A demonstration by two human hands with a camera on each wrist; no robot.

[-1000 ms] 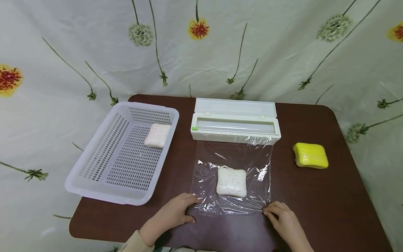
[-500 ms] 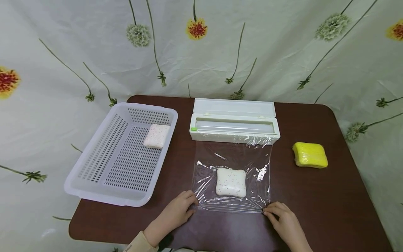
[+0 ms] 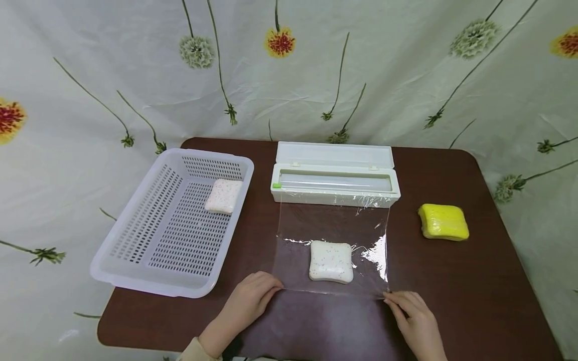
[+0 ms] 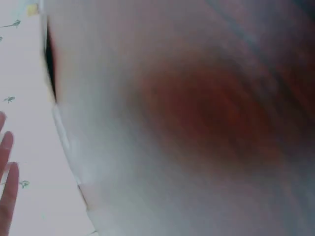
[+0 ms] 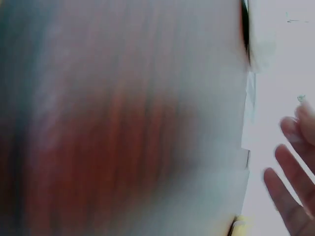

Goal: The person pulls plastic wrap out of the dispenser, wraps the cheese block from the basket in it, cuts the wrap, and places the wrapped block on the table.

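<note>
In the head view a sheet of clear cling film (image 3: 334,220) stretches from a white dispenser box (image 3: 336,198) toward the person. My left hand (image 3: 250,302) pinches its near left corner between thumb and fingers. At the near right corner my right hand (image 3: 414,316) pinches the film too. A white speckled soap bar (image 3: 331,261) lies on the sheet, between the hands and the box. The film is fairly smooth and its near edge runs almost straight between the two hands. Both wrist views are blurred, with left fingers (image 4: 7,191) and right fingers (image 5: 290,182) at their outer edges.
A white slotted basket (image 3: 169,288) stands on the left with another speckled bar (image 3: 223,196) inside. On the right of the dark table (image 3: 478,296) lies a yellow wrapped bar (image 3: 444,221). The box's lid (image 3: 335,154) is up, against a floral curtain (image 3: 316,90) behind.
The left thumb and fingers have come together on the film's corner. Creases along the near edge have pulled out flat, and that edge sits slightly farther from the person. The soap bar has stayed put.
</note>
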